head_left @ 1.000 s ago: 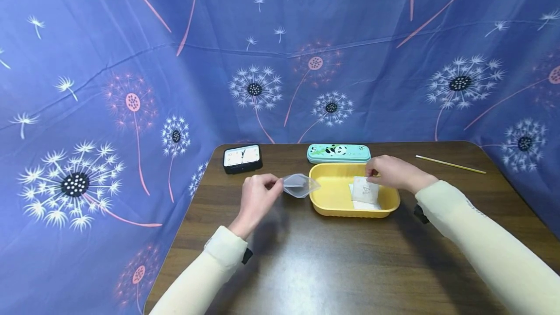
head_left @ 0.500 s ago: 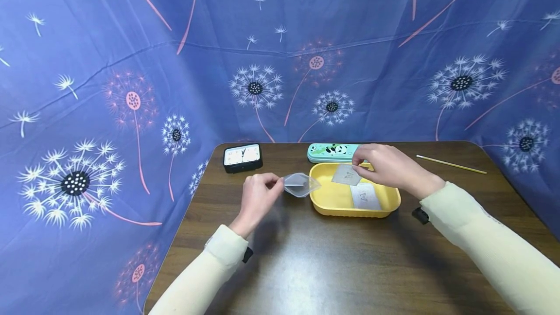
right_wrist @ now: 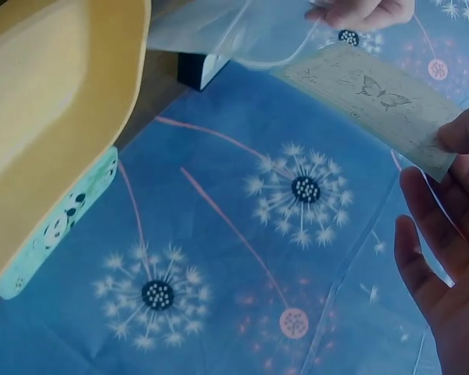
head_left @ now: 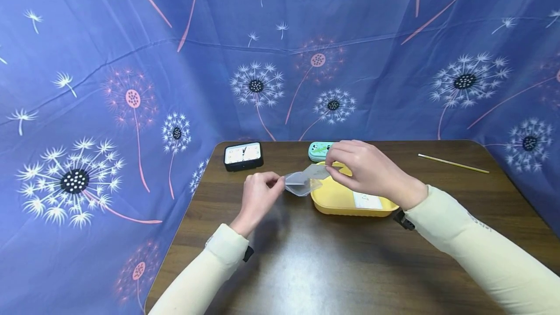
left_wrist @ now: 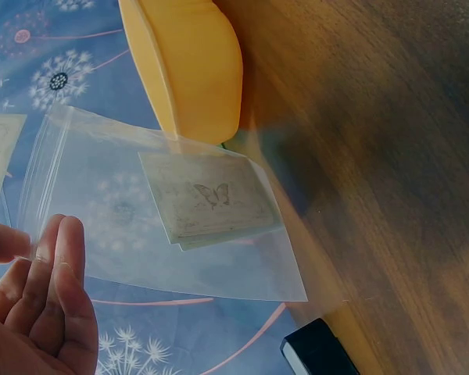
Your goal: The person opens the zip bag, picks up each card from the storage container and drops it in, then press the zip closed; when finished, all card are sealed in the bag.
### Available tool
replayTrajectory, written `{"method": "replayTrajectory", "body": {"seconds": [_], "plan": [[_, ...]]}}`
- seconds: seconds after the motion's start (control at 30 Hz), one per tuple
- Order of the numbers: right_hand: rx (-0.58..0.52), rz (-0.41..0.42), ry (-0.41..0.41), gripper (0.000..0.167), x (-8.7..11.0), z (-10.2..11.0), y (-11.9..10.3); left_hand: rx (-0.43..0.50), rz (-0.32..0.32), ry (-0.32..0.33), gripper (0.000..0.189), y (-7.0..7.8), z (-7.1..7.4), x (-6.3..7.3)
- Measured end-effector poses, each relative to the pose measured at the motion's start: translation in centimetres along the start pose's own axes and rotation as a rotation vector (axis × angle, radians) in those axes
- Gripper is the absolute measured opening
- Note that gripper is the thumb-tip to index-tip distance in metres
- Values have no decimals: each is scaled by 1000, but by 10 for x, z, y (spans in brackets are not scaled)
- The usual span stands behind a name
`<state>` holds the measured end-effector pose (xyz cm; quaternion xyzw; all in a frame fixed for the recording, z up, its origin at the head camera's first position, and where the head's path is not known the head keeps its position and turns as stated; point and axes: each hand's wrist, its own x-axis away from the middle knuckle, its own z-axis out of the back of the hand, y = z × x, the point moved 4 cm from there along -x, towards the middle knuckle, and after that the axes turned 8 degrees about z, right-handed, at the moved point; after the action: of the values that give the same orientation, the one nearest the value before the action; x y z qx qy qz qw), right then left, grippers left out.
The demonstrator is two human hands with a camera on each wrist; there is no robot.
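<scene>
My left hand (head_left: 259,199) pinches a clear zip bag (left_wrist: 113,195) near its open mouth, holding it above the table left of the yellow basket (head_left: 337,205). Inside the bag lie a few pale paper cards (left_wrist: 215,195), the top one printed with a butterfly. Between thumb and fingers, my right hand (head_left: 367,171) pinches another butterfly card (right_wrist: 375,98) by one end. Its far end is at the bag's mouth; how deep it reaches in is hard to tell. One more white card (head_left: 367,201) lies in the basket, partly covered by the right hand.
Behind the basket, a mint pencil case (head_left: 318,151) with a panda print is partly hidden by the right hand. A black clock (head_left: 243,156) stands at the back left. A thin yellow stick (head_left: 455,163) lies at the back right of the wooden table (head_left: 306,266).
My right hand has lifted a card out of the yellow basket and carried it left to the bag's mouth. The left hand and bag have stayed in place.
</scene>
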<state>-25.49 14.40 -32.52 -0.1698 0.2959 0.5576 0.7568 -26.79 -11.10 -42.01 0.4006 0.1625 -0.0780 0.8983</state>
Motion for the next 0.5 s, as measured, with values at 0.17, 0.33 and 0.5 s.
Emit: {"method": "replayTrajectory", "body": {"seconds": [0.17, 0.33, 0.5], "plan": [[-14, 9, -1, 12, -3, -12, -3, -8, -7, 8, 18, 0, 0, 0], [4, -8, -15, 11, 0, -31, -2, -5, -4, 3, 19, -1, -1, 0], [-10, -42, -33, 11, 4, -51, -1, 4, -10, 2, 18, -1, -2, 1]]}}
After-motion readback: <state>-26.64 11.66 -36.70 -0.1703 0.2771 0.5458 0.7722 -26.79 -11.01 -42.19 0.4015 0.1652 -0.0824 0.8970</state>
